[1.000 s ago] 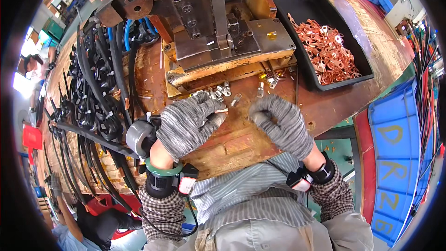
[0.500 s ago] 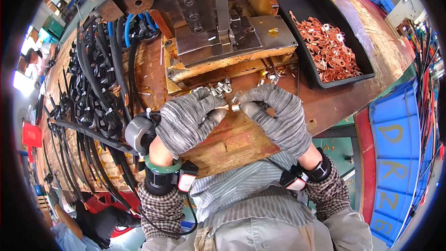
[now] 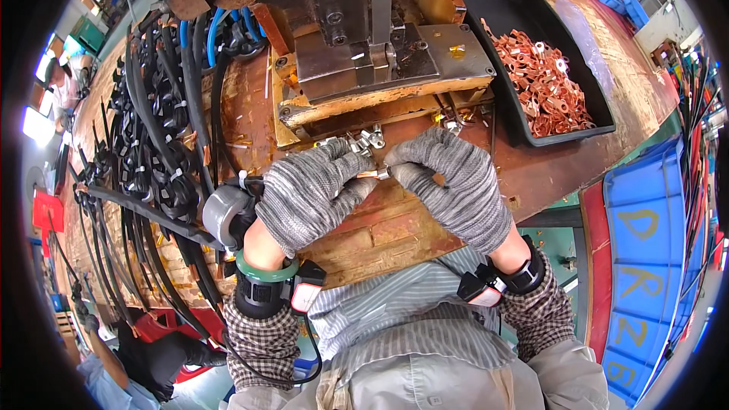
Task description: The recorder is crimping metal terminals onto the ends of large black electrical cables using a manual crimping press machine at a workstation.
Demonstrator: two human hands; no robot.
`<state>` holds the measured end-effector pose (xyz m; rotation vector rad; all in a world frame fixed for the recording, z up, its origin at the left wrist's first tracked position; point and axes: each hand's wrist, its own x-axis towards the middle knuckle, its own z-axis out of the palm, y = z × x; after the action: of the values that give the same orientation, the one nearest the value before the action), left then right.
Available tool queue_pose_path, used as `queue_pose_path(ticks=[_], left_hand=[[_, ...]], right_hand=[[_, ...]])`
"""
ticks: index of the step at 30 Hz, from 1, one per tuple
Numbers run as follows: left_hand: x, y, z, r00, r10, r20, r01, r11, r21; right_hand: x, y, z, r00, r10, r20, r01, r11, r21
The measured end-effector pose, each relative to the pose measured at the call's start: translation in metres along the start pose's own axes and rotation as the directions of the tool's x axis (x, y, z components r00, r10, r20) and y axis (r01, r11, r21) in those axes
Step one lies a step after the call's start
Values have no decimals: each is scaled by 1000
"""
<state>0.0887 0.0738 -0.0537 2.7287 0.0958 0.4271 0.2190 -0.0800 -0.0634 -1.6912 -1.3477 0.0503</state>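
Observation:
Both hands wear grey knitted gloves and meet at the front of the bench. My left hand (image 3: 307,196) is closed in a pinch on a cable end, whose bare copper strands (image 3: 367,175) show past the fingertips. Between thumb and forefinger, my right hand (image 3: 454,186) pinches a small silver metal sleeve (image 3: 383,174). The sleeve sits at the tip of the copper; how far it is over the strands I cannot tell. Beside my left wrist is a thick grey cable loop (image 3: 226,215). Just beyond the fingertips lie several loose silver terminals (image 3: 370,139).
A heavy metal press (image 3: 364,68) stands beyond my hands. Right of it, a black tray (image 3: 524,133) holds a heap of copper lugs (image 3: 543,83). Bundled black cables (image 3: 163,114) cover the left side. A blue crate (image 3: 645,273) stands at the right; another person's arm (image 3: 110,357) shows lower left.
The silver sleeve and copper end, apart before, now meet. My right fingers have closed further over the sleeve. The view has shifted slightly, with the press and tray appearing further right.

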Motion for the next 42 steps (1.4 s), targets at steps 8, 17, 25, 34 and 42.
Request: queue_pose_path(ticks=[8, 17, 25, 34, 42], left_hand=[[0, 0, 6, 1000, 5, -31, -3, 999, 40], [2, 1, 7, 999, 15, -50, -14, 1000, 18], [3, 5, 0, 997, -70, 42, 73, 995, -74], [2, 4, 6, 999, -11, -34, 11, 1000, -8], [1, 1, 9, 998, 29, -62, -34, 997, -73]], right_hand=[[-3, 3, 1, 1000, -22, 2, 22, 999, -39], [-9, -1, 2, 1000, 11, 7, -10, 996, -93], [-7, -5, -4, 997, 3, 78, 11, 983, -184], [-8, -1, -5, 988, -70, 134, 100, 968, -231], [-10, -2, -4, 993, -62, 102, 85, 968, -236]])
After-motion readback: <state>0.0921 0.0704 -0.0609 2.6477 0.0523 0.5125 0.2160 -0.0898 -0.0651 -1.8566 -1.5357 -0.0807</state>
